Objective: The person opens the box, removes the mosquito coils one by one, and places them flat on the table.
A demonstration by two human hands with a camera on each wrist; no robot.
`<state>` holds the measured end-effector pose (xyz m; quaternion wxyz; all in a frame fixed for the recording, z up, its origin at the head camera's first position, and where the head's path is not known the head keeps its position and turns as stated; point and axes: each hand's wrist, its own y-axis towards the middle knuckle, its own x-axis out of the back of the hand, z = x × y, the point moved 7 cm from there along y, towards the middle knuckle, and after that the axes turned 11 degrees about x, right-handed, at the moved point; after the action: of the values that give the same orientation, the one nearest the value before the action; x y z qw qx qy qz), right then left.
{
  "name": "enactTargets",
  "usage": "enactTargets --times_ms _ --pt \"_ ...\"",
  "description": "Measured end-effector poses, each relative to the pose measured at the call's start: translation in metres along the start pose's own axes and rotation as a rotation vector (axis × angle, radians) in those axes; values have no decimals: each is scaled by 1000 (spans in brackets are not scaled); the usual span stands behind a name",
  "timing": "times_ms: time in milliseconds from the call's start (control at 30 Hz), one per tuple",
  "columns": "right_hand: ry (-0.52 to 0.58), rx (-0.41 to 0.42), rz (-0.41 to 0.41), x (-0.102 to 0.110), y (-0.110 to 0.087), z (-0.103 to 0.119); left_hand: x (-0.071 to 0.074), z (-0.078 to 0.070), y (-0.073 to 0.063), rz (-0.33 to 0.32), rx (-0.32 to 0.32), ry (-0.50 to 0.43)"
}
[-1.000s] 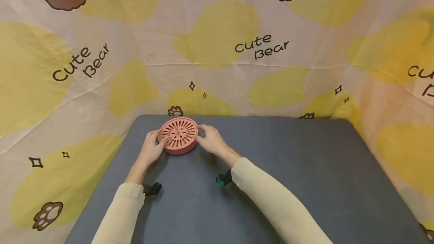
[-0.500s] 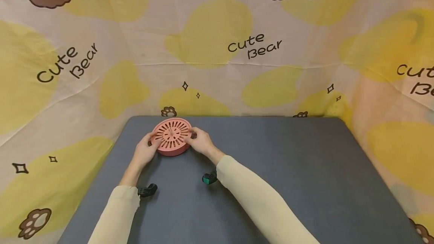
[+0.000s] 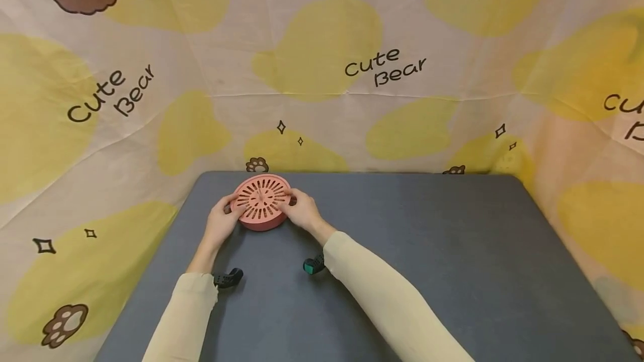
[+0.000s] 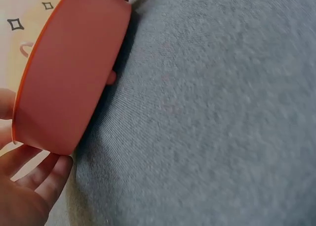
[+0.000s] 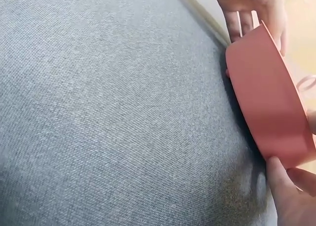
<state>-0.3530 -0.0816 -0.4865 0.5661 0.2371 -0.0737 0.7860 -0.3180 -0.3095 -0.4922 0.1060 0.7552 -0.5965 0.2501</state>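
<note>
A round pink box (image 3: 259, 222) with a slotted lid is near the far left of the table. Its lid has radial slots and a thin loop at the centre, and a small foot shows beneath its wall (image 4: 74, 72). My left hand (image 3: 221, 222) grips the left rim, thumb over the lid and fingers against the side wall. On the opposite side, my right hand (image 3: 303, 211) holds the rim the same way, its fingertips low on the wall (image 5: 269, 97). Whether the box rests fully on the table or is slightly raised, I cannot tell.
The grey cloth-covered table (image 3: 427, 256) reaches back to a patterned fabric backdrop (image 3: 312, 43), which also hangs along both sides. Dark straps with small devices (image 3: 228, 278) sit at both wrists.
The right hand has shifted left and taken a fuller hold, its thumb now farther over the lid. The left hand keeps its grip. The head view swung slightly and partly back; the box stays about in place.
</note>
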Motion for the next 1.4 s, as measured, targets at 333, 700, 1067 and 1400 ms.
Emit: enactTargets --times_ms 333,700,1067,1400 --pt "-4 -13 -14 8 -8 0 -4 -5 -5 9 21 -17" --pt "-15 -16 -59 24 -22 -2 -19 -12 -11 77 50 -86" --pt "-47 -33 -112 48 -35 -11 -40 -24 -24 154 43 -181" --pt "-94 -19 -139 70 -50 -16 -60 -31 -32 190 40 -186"
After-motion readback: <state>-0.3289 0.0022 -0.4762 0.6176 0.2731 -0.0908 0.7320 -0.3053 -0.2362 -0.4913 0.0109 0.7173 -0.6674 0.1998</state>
